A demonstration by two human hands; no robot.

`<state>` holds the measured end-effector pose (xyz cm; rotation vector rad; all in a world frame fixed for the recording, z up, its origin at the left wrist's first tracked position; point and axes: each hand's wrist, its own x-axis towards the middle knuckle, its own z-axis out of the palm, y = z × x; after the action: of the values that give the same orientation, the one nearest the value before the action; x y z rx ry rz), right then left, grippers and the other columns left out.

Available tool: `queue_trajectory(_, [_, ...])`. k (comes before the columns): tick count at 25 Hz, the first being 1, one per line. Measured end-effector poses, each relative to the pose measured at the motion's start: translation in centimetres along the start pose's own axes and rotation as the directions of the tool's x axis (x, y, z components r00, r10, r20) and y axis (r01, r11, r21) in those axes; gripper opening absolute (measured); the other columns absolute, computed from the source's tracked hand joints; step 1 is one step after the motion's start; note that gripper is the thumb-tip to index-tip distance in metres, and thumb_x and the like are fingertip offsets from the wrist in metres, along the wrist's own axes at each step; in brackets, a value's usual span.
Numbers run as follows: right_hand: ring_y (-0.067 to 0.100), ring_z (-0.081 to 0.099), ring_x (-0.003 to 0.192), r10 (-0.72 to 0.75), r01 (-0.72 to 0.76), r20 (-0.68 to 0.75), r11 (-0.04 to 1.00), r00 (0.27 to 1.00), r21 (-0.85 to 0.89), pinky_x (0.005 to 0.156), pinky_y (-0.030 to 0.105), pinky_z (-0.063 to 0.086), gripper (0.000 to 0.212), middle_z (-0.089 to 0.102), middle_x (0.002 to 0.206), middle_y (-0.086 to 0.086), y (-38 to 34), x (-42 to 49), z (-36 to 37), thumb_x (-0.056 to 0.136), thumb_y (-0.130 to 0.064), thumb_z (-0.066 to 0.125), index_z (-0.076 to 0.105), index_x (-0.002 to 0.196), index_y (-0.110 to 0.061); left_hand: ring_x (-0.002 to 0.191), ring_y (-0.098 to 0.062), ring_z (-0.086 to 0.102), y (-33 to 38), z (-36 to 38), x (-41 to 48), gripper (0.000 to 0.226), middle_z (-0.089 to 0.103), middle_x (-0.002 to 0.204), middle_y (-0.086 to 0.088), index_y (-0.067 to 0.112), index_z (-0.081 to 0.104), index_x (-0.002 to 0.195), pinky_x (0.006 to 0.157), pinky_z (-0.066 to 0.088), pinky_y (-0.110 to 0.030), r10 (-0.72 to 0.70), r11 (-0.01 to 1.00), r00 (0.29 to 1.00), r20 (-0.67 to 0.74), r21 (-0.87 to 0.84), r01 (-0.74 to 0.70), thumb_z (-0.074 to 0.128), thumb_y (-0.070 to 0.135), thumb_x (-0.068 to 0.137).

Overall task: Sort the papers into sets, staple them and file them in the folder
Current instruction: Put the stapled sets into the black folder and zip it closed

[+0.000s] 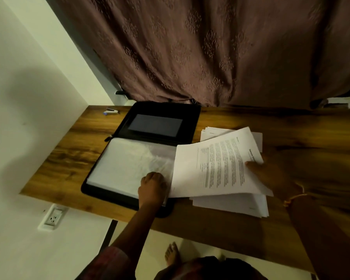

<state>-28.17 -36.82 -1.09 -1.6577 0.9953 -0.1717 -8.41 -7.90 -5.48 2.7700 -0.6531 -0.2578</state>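
A black zip folder (162, 112) lies open on the wooden desk (291, 126), its clear plastic sleeves (129, 162) facing up. My left hand (153, 187) grips the right edge of a sleeve, fingers curled. My right hand (271, 176) holds a printed set of papers (216, 164) by its right side, thumb on top, the sheets raised and slanted with their left edge at the folder. Beneath them a loose stack of white papers (234, 205) lies on the desk, with more sheets (210, 132) behind. A small stapler (111, 111) sits at the desk's far left corner.
A brown patterned curtain (210, 47) hangs behind the desk. A white wall (28, 98) borders the desk's left end, with a socket (52, 218) below the top. My bare foot (172, 253) shows on the floor under the near edge.
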Motion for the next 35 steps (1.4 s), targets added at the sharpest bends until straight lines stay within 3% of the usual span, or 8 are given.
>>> queue_trajectory(8, [0.027,0.068,0.097,-0.063,0.066,0.059,0.996,0.996,-0.060,0.088,0.051,0.056,0.031,0.069,0.114,0.006,-0.4,-1.3,-0.2,0.097,-0.033,0.060,0.059,0.125,-0.019,0.120,-0.032,0.052,0.9,0.7,-0.6,0.034,0.057,0.134,-0.007,0.016,0.061,0.120,0.091,0.050,-0.044,0.000,0.998,0.999,-0.035,0.058,0.002,0.056,0.041,0.097])
queue_trajectory(10, [0.023,0.067,0.092,-0.052,0.054,0.038,0.997,0.998,-0.049,0.079,0.044,0.057,0.033,0.067,0.113,0.006,-0.1,-1.3,-0.8,0.098,-0.029,0.059,0.056,0.129,-0.016,0.131,-0.033,0.046,1.3,1.2,-1.0,0.045,0.051,0.144,-0.009,0.016,0.055,0.130,0.102,0.045,-0.048,0.027,0.996,0.999,-0.035,0.089,-0.024,0.052,0.046,0.097])
queue_trajectory(12, [0.018,0.065,0.087,-0.046,0.047,0.028,0.998,0.999,-0.051,0.070,0.033,0.052,0.033,0.066,0.110,0.005,0.2,-1.2,-1.4,0.099,-0.026,0.059,0.055,0.129,-0.014,0.149,-0.031,0.027,1.4,1.9,-1.5,0.059,0.032,0.160,-0.009,0.018,0.038,0.148,0.117,0.028,-0.052,0.031,0.992,1.000,-0.003,0.124,-0.031,0.047,0.051,0.099])
queue_trajectory(14, [0.023,0.065,0.093,-0.052,0.053,0.025,0.997,0.998,-0.048,0.076,0.036,0.052,0.034,0.066,0.115,0.006,0.2,-1.2,-1.5,0.099,-0.026,0.059,0.055,0.131,-0.014,0.154,-0.029,0.010,1.1,2.4,-1.7,0.066,0.017,0.166,-0.009,0.019,0.023,0.156,0.122,0.014,-0.057,0.013,0.994,0.999,0.035,0.109,-0.017,0.041,0.052,0.101])
queue_trajectory(17, [0.027,0.064,0.099,-0.061,0.062,0.025,0.997,0.998,-0.047,0.083,0.042,0.051,0.036,0.064,0.119,0.007,-0.1,-1.1,-1.3,0.099,-0.025,0.060,0.054,0.132,-0.014,0.155,-0.030,0.003,0.6,2.9,-1.9,0.072,0.010,0.168,-0.009,0.019,0.015,0.159,0.122,0.007,-0.061,0.006,0.994,0.999,0.039,0.109,-0.010,0.037,0.055,0.101])
queue_trajectory(20, [0.030,0.065,0.102,-0.042,0.042,0.008,0.997,0.999,-0.069,0.087,0.048,0.054,0.036,0.066,0.117,0.007,-0.2,-0.7,-1.8,0.098,-0.028,0.061,0.055,0.131,-0.016,0.155,-0.031,-0.001,0.8,3.2,-2.0,0.082,0.005,0.169,-0.009,0.018,0.010,0.160,0.121,0.002,-0.061,-0.006,0.991,0.999,0.044,0.131,0.000,0.036,0.064,0.097])
queue_trajectory(28, [0.021,0.061,0.090,-0.025,0.025,0.005,0.995,1.000,-0.094,0.077,0.038,0.050,0.029,0.061,0.111,0.002,-1.4,0.8,-0.4,0.098,-0.030,0.059,0.055,0.126,-0.022,0.155,-0.030,-0.006,-0.1,3.3,-1.8,0.083,0.000,0.169,-0.009,0.017,0.002,0.161,0.122,-0.001,-0.059,-0.029,0.979,0.999,0.015,0.204,0.025,0.025,0.066,0.098])
queue_trajectory(35, [0.024,0.062,0.108,-0.122,0.125,0.084,0.992,0.989,-0.030,0.095,0.047,0.052,0.036,0.063,0.124,0.002,-2.4,1.6,4.9,0.100,-0.024,0.058,0.055,0.136,-0.020,0.154,-0.024,-0.014,-5.3,0.9,0.7,0.081,-0.009,0.169,-0.004,0.022,-0.002,0.161,0.123,-0.006,-0.055,-0.081,0.977,0.996,0.025,0.198,0.075,0.025,0.066,0.098])
